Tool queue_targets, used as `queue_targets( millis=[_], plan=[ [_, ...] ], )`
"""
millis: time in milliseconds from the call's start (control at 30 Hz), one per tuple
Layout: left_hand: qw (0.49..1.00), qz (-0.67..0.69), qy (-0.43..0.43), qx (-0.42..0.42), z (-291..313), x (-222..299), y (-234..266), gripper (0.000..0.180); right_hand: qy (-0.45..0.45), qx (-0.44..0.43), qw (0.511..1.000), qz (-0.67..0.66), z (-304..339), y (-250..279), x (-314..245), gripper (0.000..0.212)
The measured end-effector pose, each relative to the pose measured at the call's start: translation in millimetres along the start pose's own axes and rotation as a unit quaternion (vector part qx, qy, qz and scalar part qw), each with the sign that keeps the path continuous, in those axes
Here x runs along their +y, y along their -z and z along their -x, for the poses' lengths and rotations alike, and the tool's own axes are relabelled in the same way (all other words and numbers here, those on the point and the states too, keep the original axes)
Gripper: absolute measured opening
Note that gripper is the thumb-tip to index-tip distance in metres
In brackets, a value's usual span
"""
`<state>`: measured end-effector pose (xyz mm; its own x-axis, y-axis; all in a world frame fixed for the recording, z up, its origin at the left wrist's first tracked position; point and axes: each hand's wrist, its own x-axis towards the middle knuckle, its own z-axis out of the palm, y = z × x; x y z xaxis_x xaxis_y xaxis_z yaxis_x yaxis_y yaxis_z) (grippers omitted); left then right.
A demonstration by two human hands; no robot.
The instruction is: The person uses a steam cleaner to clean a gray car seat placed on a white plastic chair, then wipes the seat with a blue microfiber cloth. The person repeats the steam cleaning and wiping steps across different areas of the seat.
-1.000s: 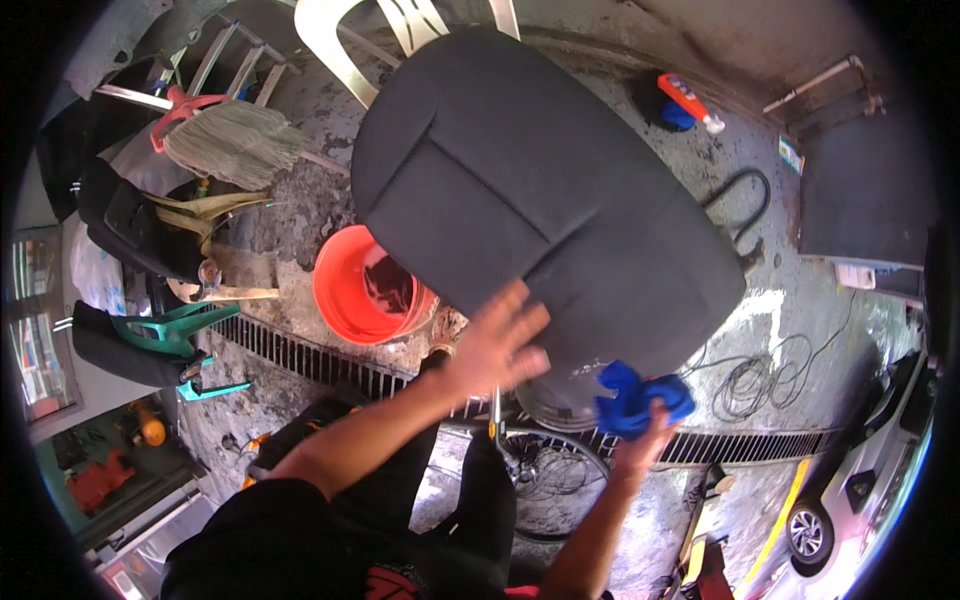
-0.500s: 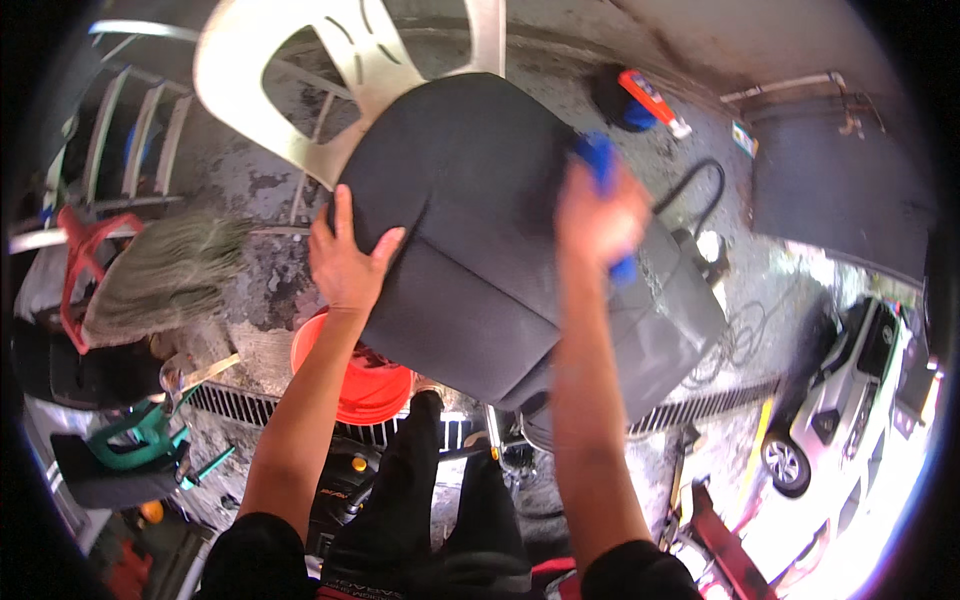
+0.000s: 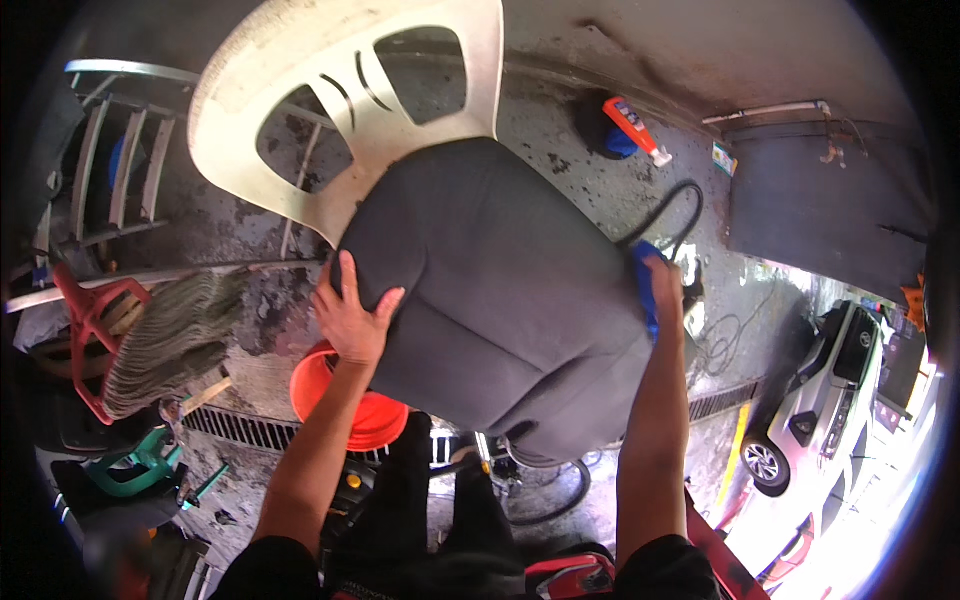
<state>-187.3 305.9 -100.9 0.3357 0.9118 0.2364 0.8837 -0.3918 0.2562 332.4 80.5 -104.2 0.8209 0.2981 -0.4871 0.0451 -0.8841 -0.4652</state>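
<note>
While the far left is mostly clutter, you can make out a mop (image 3: pixel 165 340) lying with its grey strings spread out, a red frame (image 3: pixel 90 320) beside it and a metal rack (image 3: pixel 110 170) above. Next over, an orange bucket (image 3: pixel 345 405) sits on the wet concrete just by a drain grate (image 3: pixel 240 430). The left hand (image 3: pixel 350 320) is pressed flat, fingers spread wide, against the left edge of a big dark grey car seat cushion (image 3: pixel 500 300), so it's bracing it, not really wrapped around anything. That cushion fills the middle of the view, leaning up against a white plastic chair (image 3: pixel 350 100) behind it. Over on the cushion's right edge, the right hand (image 3: pixel 662 285) is closed around a blue brush (image 3: pixel 645 285) held against the fabric. A black hose (image 3: pixel 665 205) loops just above it. Further right there's a dark bin (image 3: pixel 830 200) against the wall, and a white car (image 3: pixel 815 400) parked at the edge.
</note>
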Motion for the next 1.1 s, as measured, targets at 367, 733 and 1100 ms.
queue_targets(
  millis=[367,733,1100],
  plan=[
    [1.000,0.001,-0.009,0.014,1.2,-10.4,-3.7,0.100,0.403,0.077,0.906,0.103,158.7,-170.9,-316.0,0.042],
    [1.000,0.009,0.002,0.007,0.5,1.5,-6.7,0.099,0.194,0.362,0.899,-0.149,155.6,-135.5,-101.1,0.042],
    [1.000,0.027,-0.006,0.014,-6.3,-1.7,5.1,0.097,0.439,0.240,0.849,0.173,190.2,-115.7,-56.8,0.051]
  ],
)
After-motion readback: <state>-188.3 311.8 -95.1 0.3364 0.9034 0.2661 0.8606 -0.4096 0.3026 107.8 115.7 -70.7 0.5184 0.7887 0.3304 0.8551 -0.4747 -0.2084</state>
